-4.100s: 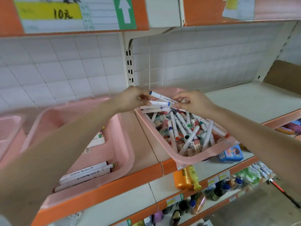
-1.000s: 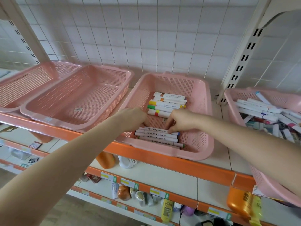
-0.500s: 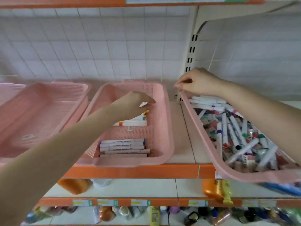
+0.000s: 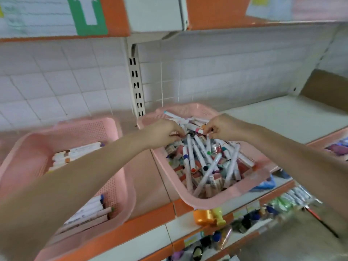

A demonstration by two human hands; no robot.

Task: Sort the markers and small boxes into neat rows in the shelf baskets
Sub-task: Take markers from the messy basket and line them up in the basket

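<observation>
Here the left hand and the right hand hang close together, knuckles up and fingers curled down, their tips nearly meeting over the far end of a pink basket. The fingertips of each reach into the loose markers, but the blur hides whether either hand has hold of one. Directly beneath and nearer than the hands, these white markers with coloured caps lie crossed at every angle, with small boxes showing between and under them. More markers lean against the basket's back wall just beyond the hands. The basket is tilted, its near corner jutting past the orange shelf edge. Under the left forearm, well apart from the hands, stands a second pink basket holding sorted markers laid side by side in one row at its far end, with another row at its near end. Behind the hands a slotted upright post rises against white tiles. Below the right forearm, on the next shelf down, lies an orange bottle.
</observation>
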